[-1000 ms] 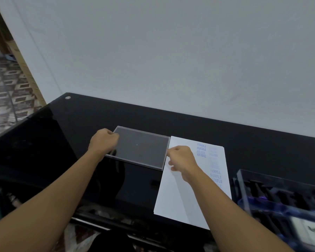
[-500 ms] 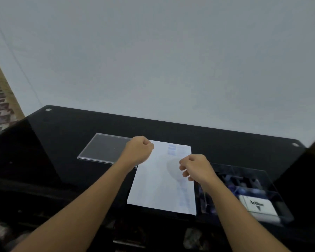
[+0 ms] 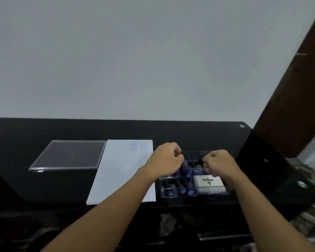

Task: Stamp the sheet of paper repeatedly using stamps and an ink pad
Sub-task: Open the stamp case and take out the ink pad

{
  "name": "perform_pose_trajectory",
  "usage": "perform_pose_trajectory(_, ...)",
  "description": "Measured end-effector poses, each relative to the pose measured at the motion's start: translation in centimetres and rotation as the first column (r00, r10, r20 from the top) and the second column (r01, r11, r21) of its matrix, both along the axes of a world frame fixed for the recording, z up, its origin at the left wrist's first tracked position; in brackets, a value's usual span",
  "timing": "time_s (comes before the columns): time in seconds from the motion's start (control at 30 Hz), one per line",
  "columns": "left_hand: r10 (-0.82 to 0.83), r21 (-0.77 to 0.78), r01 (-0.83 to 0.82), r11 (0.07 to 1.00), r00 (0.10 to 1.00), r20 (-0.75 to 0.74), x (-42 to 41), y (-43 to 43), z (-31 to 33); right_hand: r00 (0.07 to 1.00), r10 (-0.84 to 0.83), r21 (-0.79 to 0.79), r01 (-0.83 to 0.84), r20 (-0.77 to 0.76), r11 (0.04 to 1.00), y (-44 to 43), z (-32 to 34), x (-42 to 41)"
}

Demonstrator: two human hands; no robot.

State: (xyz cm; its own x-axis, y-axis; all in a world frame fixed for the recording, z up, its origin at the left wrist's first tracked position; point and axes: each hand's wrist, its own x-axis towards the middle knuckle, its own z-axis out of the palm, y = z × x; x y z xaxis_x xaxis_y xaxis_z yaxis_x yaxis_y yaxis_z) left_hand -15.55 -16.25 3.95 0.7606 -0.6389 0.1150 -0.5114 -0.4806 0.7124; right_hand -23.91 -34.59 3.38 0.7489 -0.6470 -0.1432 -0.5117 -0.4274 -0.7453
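A white sheet of paper (image 3: pixel 120 170) with faint blue stamp marks near its top right lies on the black glass table (image 3: pixel 189 131). To its right stands a clear plastic box (image 3: pixel 178 195) holding several blue-handled stamps (image 3: pixel 180 190) and a white Artline ink pad (image 3: pixel 208 182). My left hand (image 3: pixel 165 160) hovers over the box's left side with its fingers curled, nothing visible in it. My right hand (image 3: pixel 219 163) hovers over the box's right side above the ink pad, fingers also curled and holding nothing that I can see. The stamps at the back of the box are partly hidden by both hands.
The clear flat lid (image 3: pixel 69 154) lies on the table left of the paper. A dark brown wooden post (image 3: pixel 289 97) rises at the right. A grey wall stands behind the table. The table's front edge runs just below the paper and box.
My left hand has left the clear lid on the table. Both hands have moved right, from the lid and paper to above the stamp box, and my view has turned right.
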Motion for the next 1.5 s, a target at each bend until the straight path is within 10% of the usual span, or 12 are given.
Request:
perform_pose_trajectory(0.47, -0.232, 0.452, 0.13, 0.883, 0.956, 0.178, -3.9, -6.4, -7.0, 0.968, -0.002, -0.004, 0.001, -0.25, 1.0, -3.4, -1.8, -0.5)
perform_pose_trajectory(0.83, -0.21, 0.476, 0.053, 0.878, 0.936, 0.284, -4.6, -6.2, -9.5, 0.868, 0.069, -0.141, -0.157, -0.491, 0.977, -1.3, -3.1, 1.8)
perform_pose_trajectory(1.5, -0.231, 0.512, 0.076, 0.856, 0.941, 0.247, -5.0, -6.1, -8.9, 0.969, -0.134, -0.132, 0.108, -0.209, 0.985, -3.9, -2.1, 0.9)
